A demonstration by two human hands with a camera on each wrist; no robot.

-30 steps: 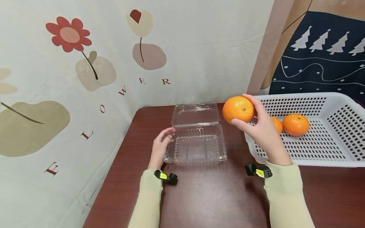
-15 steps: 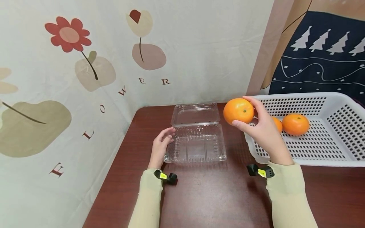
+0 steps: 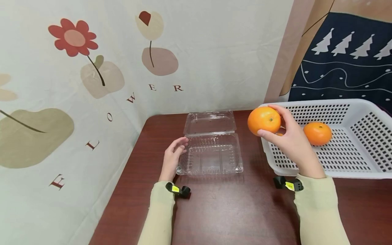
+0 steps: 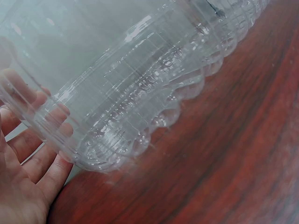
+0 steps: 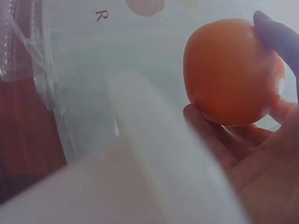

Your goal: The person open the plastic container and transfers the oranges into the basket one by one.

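My right hand [image 3: 295,144] grips a mandarin orange [image 3: 263,120] between thumb and fingers, raised at the left rim of the white plastic basket [image 3: 343,174]. The right wrist view shows the fingers curved round the fruit's side and underside. A clear plastic clamshell box [image 3: 211,154] stands on the table with its lid [image 3: 209,123] folded back. At the box's left side, my left hand [image 3: 172,158] rests with loosely bent fingers; in the left wrist view, several fingertips [image 4: 65,163] lie against the clear wall.
Inside the basket lies another mandarin orange [image 3: 317,133]; a sliver of one more [image 3: 279,134] shows behind the right hand. The dark red wooden table [image 3: 226,211] ends at a flower-printed cloth [image 3: 214,68] behind the box.
My right hand has moved right with the mandarin orange, from beside the basket to over its left edge, and now mostly hides one fruit. The left hand and box have not moved.
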